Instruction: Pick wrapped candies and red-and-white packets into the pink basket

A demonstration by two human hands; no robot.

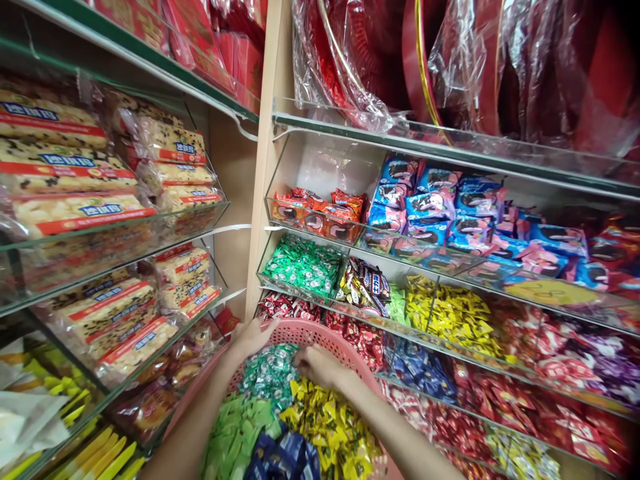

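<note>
A pink plastic basket (350,343) with a perforated rim stands before me, full of wrapped candies in separate heaps. My left hand (253,335) lies over its far left rim, fingers gripping the edge. Inside, my right hand (320,365) is curled closed at the right side of the green foil-wrapped candies (267,377); whatever its fingers hold is hidden. Yellow-wrapped candies (335,427) lie just below that hand. Light green packets (240,430) fill the near left, and dark blue ones (285,457) sit at the near middle.
Glass-fronted shelves rise close ahead. A bin of green candies (303,267) is beyond the basket, beside brown-wrapped bars (367,287) and yellow candies (450,313). Blue snack packs (430,207) sit higher up. Packaged puffed-rice cakes (80,167) line the left shelves. A wooden post (267,133) divides them.
</note>
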